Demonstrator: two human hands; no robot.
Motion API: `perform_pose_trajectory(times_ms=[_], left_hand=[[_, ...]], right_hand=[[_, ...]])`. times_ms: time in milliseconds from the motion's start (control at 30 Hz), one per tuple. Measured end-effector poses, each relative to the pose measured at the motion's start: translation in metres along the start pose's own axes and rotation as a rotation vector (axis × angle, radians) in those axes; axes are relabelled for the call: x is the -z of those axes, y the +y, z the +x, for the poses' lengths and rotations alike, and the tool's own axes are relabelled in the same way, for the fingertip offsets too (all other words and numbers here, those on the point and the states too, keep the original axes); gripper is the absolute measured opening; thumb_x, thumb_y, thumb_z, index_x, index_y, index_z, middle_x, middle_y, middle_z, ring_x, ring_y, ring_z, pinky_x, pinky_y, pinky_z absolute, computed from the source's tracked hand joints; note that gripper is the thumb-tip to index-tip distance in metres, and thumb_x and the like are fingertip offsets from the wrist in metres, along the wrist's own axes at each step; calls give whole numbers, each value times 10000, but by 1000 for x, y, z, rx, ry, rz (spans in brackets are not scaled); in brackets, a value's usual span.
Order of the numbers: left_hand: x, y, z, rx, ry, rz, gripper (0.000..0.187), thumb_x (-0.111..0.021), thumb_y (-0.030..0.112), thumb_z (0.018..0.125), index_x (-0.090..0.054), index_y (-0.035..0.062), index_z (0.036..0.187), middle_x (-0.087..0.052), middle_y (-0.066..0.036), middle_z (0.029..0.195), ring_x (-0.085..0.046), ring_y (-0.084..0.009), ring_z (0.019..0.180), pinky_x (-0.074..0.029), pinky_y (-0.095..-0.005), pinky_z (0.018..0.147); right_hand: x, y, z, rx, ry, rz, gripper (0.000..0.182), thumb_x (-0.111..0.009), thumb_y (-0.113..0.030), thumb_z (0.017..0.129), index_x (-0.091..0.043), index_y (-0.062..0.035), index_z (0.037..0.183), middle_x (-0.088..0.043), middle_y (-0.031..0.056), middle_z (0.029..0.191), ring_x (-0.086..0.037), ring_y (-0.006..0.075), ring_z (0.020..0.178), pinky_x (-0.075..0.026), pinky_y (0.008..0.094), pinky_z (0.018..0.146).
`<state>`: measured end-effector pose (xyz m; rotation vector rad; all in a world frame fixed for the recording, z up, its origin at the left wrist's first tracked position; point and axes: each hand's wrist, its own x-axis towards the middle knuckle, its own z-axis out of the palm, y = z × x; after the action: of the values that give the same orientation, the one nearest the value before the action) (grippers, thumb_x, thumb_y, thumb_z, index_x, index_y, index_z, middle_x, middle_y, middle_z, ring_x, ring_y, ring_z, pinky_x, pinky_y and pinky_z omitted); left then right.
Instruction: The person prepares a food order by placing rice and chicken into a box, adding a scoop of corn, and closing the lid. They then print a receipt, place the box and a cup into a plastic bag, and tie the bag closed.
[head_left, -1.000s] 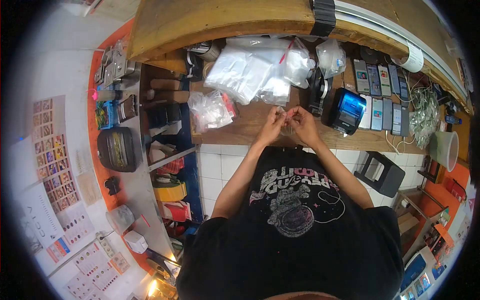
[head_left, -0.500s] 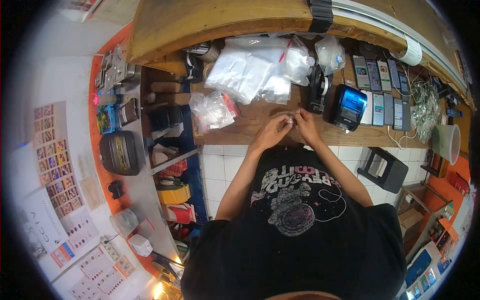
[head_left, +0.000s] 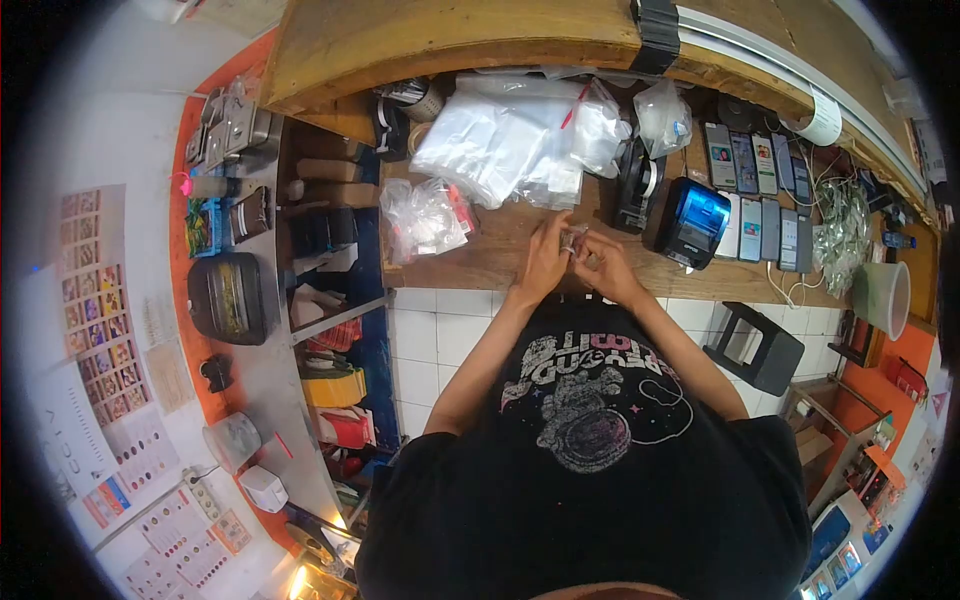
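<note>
Between my two hands, over the front edge of the wooden counter (head_left: 485, 262), is a small piece of clear crinkled plastic (head_left: 572, 238), probably a small bag; its contents are too small to make out. My left hand (head_left: 543, 260) is closed on its left side with the fingers pointing up. My right hand (head_left: 607, 270) pinches it from the right, fingers curled. Just beyond my hands lies a stack of clear plastic bags (head_left: 490, 140). A heap of small plastic packets (head_left: 425, 222) is to the left of my left hand.
A tape dispenser (head_left: 637, 185) and a label printer (head_left: 693, 225) stand right of my hands. Several phones (head_left: 748, 160) lie in rows farther right, near cables, a bundle of clear plastic (head_left: 843, 225) and a white bucket (head_left: 882, 300). A wooden shelf (head_left: 480, 40) overhangs the counter's back.
Both hands have shifted slightly left. My left hand's fingers now reach upward along the plastic, and my right hand has dropped lower and curled in. The camera view has tilted slightly.
</note>
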<state>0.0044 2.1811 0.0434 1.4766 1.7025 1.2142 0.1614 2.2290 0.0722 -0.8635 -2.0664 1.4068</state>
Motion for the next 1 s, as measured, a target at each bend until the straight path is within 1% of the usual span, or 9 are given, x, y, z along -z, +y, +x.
perform_pose_trajectory(times_ms=[100,233,333,500,633,700,833,900,1000], left_hand=[[12,9,8,67,-169,-60,261,-641,3,788,-627,-36,1046,-606,-168,909,-588,-339,911,-454,-427,812],[29,35,9,23,-250,-21,222,-660,38,818,-660,-37,1027,-617,-150,894,-596,-306,843,-456,-410,750],[25,19,5,210,-237,-128,168,-687,74,832,-705,-24,968,-635,-129,854,-606,-243,790,-461,-342,706],[26,-33,2,71,177,-95,114,-690,39,842,-728,-1,942,-657,-96,797,-616,-161,692,-467,-290,613],[30,-63,1,136,66,63,102,-683,49,860,-727,-5,935,-664,-89,768,-618,-143,692,-467,-270,612],[32,-50,4,71,109,150,103,-688,47,859,-721,-17,933,-670,-91,749,-622,-136,674,-467,-246,605],[46,-3,14,191,33,37,106,-698,45,829,-716,-13,916,-672,-119,775,-655,-200,671,-499,-297,601],[43,18,15,48,-56,-75,126,-682,19,847,-700,-35,959,-692,-119,862,-670,-160,716,-514,-261,639],[34,34,15,-3,-156,-64,126,-676,11,845,-693,-35,961,-696,-112,892,-683,-163,788,-530,-275,679]], right_hand=[[0,2,5,9,112,-19,141,-667,-11,781,-529,3,799,-570,143,844,-590,345,824,-461,366,755],[11,-2,6,-56,131,-34,92,-654,-8,809,-569,-8,844,-574,150,855,-599,344,834,-475,372,755],[7,-5,4,127,219,-212,70,-646,-7,830,-605,-11,886,-586,149,883,-611,315,830,-487,366,741],[13,6,-26,-276,171,-208,108,-663,-57,827,-667,27,896,-659,212,880,-656,320,737,-510,385,673],[21,28,-38,-426,87,-196,149,-660,-98,831,-678,43,877,-667,235,846,-662,339,685,-515,403,639],[24,19,-36,-512,-28,-189,175,-657,-129,840,-668,40,887,-657,225,908,-662,320,785,-513,372,710],[29,7,-17,-259,-106,-331,176,-653,-133,850,-658,25,925,-637,192,991,-641,286,911,-494,340,800],[19,23,-6,-44,93,77,181,-646,-121,854,-643,19,969,-611,149,1049,-608,268,993,-465,319,860],[4,27,6,-244,114,406,171,-642,-83,847,-645,25,979,-617,119,1062,-613,247,998,-475,315,834]])
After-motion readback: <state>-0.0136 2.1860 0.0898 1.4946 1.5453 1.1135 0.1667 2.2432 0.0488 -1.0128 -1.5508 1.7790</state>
